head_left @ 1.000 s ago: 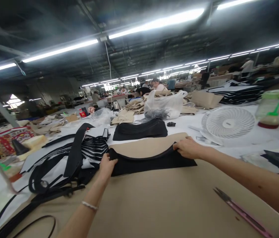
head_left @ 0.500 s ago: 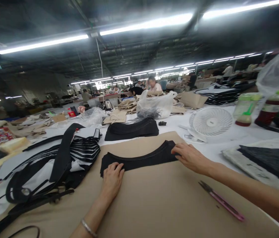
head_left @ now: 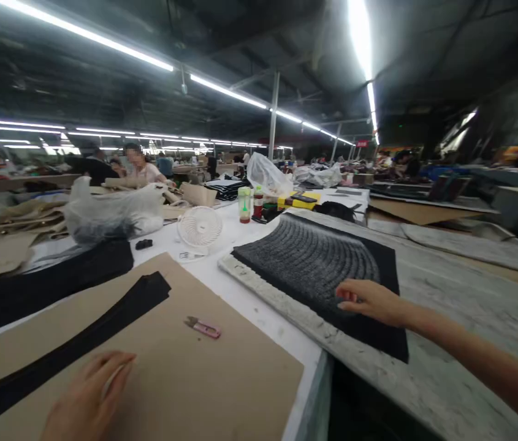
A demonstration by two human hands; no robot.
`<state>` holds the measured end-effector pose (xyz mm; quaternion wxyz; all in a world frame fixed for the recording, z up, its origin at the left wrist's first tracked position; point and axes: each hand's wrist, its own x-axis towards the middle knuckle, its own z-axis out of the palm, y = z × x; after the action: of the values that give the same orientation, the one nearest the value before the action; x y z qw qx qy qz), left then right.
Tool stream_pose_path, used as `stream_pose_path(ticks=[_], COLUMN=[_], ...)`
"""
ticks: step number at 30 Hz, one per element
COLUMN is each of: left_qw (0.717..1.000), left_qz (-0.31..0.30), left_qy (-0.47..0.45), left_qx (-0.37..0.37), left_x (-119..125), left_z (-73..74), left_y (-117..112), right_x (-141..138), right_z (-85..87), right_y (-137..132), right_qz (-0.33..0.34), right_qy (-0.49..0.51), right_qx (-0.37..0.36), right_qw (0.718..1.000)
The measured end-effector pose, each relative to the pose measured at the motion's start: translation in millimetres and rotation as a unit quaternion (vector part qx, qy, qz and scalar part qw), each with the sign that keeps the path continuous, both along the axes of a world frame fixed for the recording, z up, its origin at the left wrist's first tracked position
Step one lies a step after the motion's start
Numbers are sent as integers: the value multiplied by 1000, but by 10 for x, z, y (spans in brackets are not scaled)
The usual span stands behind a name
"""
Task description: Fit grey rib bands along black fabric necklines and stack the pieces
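I am holding my right hand (head_left: pixel 371 301) loosely open, fingers curling and empty, over a black sheet patterned with grey curved bands (head_left: pixel 323 257); I cannot tell whether they are touching. The sheet is lying on a pale marbled surface (head_left: pixel 461 318) at right. My left hand (head_left: pixel 88 395), blurring, is hanging half-open beside a black curved piece (head_left: pixel 125 312), which is resting on a tan board (head_left: pixel 213 392). Pink-handled snips (head_left: pixel 203 327) are lying on the board.
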<state>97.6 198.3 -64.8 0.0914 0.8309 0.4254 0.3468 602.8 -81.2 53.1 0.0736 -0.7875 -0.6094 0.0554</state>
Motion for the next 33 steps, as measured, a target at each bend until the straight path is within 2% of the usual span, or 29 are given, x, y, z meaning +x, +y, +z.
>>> stream_pose_path(ticks=[4,7,9,12,15,20,26,29,31,33], left_qw=[982,949,923,911,901,889,895,900,904,909], left_qz=[-189,-316,-384,-410,-427,-440,-425,-413,-403,-393], left_qy=[-10,7,31,50,77,129,133,141,142,139], left_qx=[15,17,13,6,-1,-15,-7,-13,-17,-23], left_x=[1068,1760,2142,2616,2979,3298,3342,3356,3369,3379], left_z=[291,517,601,592,500,395,380,405,413,406], left_y=[-667,-1247,-1588,-1925,-2047,-2044,-2066,-2108,-2134,-2149], right_x=[55,2,-23,-11,46,127,269,545,842,1175], right_z=[-164,-248,-294,-340,-350,-331,-378,-389,-332,-203], right_y=[-515,-689,-736,-754,-755,-767,-705,-676,-727,-864], right_qz=[-21,-29,-27,-10,14,54,61,-4,-81,-177], right_qy=[-1,-13,-24,-33,-31,-13,97,170,206,228], right_qx=[3,10,14,23,30,44,65,89,114,153], right_qw=[1000,999,999,999,999,998,991,981,968,945])
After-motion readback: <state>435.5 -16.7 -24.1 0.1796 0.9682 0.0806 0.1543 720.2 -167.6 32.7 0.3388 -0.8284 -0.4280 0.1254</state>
